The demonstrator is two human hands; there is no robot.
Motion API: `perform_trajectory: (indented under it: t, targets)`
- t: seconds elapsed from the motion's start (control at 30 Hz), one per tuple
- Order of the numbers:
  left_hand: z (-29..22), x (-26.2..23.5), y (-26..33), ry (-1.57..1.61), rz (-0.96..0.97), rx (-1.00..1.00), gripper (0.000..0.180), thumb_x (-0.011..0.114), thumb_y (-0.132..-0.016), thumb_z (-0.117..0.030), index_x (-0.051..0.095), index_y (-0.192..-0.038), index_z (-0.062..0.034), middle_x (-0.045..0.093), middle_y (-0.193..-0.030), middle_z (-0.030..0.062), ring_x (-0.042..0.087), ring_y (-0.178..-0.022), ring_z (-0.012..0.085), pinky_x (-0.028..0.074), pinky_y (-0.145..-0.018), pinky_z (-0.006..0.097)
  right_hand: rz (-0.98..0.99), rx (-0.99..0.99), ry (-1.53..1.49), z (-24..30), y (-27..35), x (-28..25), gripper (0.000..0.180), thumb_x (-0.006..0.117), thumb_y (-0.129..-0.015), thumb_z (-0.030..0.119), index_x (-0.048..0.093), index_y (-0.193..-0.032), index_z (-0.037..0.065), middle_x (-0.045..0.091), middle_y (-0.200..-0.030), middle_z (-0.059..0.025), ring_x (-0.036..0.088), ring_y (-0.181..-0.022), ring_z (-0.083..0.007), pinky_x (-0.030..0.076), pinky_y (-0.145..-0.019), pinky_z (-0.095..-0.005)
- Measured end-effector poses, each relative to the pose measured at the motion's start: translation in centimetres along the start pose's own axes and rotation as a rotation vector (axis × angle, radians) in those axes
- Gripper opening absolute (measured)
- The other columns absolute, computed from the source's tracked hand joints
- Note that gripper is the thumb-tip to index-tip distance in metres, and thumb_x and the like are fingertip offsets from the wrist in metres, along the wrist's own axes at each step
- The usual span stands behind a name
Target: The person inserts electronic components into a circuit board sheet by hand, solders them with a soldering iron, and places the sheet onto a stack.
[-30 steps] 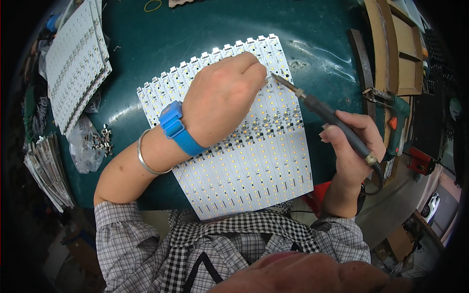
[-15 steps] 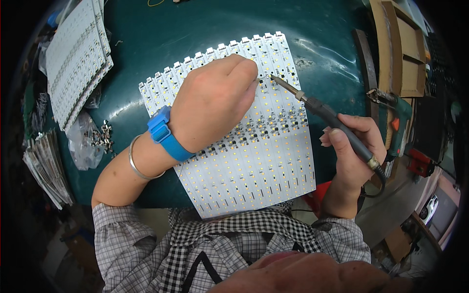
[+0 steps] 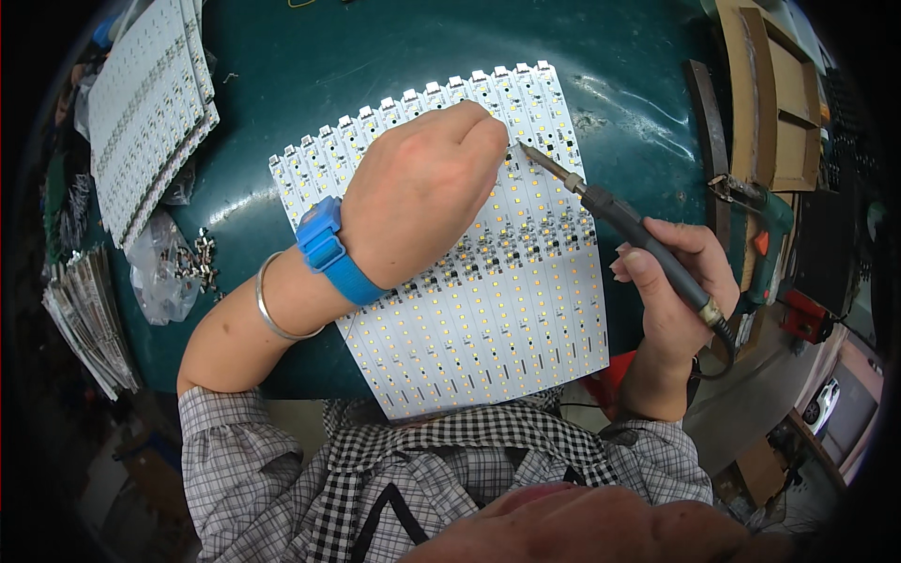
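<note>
A white LED circuit board panel point(image 3: 479, 328), made up of many narrow strips with small yellow and black parts, lies in front of me. My right hand point(image 3: 685, 281) is closed around a soldering iron point(image 3: 638, 228). The iron's tip points to the upper left, at the panel's upper right area. Just left of that tip, my left hand point(image 3: 427, 192) rests over the panel with its fingers pinched together. What they hold is hidden by the hand. A blue wrist strap point(image 3: 340, 251) and a silver bangle point(image 3: 263, 300) are on my left arm.
Stacked white LED panels point(image 3: 150, 113) stand at the left, above a plastic bag point(image 3: 160, 281) and small metal parts point(image 3: 199, 263). Bundled strips point(image 3: 89, 324) lie lower left. On the right are a cardboard box point(image 3: 784, 113), a dark bar point(image 3: 706, 141) and a green glue gun point(image 3: 771, 235).
My left hand has moved slightly right along the panel. The panel's upper part has shifted a little right, while the soldering iron stays nearly in place.
</note>
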State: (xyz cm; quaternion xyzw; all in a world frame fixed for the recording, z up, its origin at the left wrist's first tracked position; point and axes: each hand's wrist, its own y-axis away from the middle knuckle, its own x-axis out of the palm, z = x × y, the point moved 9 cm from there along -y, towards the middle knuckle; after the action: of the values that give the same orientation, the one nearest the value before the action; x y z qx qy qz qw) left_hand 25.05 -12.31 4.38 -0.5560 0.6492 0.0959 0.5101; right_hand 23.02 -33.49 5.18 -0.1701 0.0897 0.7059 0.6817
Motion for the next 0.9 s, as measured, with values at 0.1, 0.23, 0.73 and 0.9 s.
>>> perform_trajectory:
  t: [0.1, 0.23, 0.73, 0.9]
  targets:
    - [0.1, 0.3, 0.1, -0.02, 0.01, 0.012, 0.017, 0.073, -0.076, 0.001, 0.061, -0.087, -0.0014, 0.066, -0.088, 0.0099, 0.066, -0.071, 0.0272, 0.054, -0.061, 0.033, 0.009, -0.002, -0.009, 0.1, 0.0, 0.1, 0.028, 0.084, -0.075, 0.004, 0.068, -0.097, -0.006, 0.071, -0.083, -0.011, 0.067, -0.072, -0.0106, 0.052, -0.065, -0.0216]
    - [0.1, 0.1, 0.1, -0.018, -0.002, 0.009, 0.016, 0.074, -0.076, 0.001, 0.061, -0.085, -0.0014, 0.065, -0.089, 0.009, 0.066, -0.071, 0.0261, 0.054, -0.061, 0.033, 0.032, -0.087, 0.021, 0.5, 0.1, 0.2, 0.028, 0.078, -0.079, 0.002, 0.064, -0.101, -0.008, 0.07, -0.081, -0.0155, 0.069, -0.069, -0.0164, 0.056, -0.063, -0.0254]
    - [0.6, -1.9, 1.5, 0.042, -0.013, -0.068, 0.017, 0.07, -0.078, 0.004, 0.059, -0.091, -0.0009, 0.064, -0.083, 0.0119, 0.064, -0.067, 0.0263, 0.051, -0.059, 0.032, 0.003, -0.122, -0.094, 1.8, 0.8, -0.2, 0.027, 0.078, -0.073, -0.006, 0.067, -0.097, -0.008, 0.068, -0.084, -0.0139, 0.064, -0.071, -0.0141, 0.049, -0.063, -0.0232]
    - [0.7, -1.4, 1.6, 0.013, 0.029, -0.097, 0.016, 0.069, -0.079, 0.003, 0.059, -0.09, -0.0015, 0.066, -0.086, 0.0119, 0.065, -0.068, 0.0272, 0.052, -0.059, 0.032, 0.059, -0.172, -0.003, 2.1, 0.6, 1.3, 0.025, 0.077, -0.075, -0.006, 0.066, -0.097, -0.008, 0.069, -0.083, -0.0144, 0.064, -0.07, -0.0138, 0.049, -0.062, -0.0236]
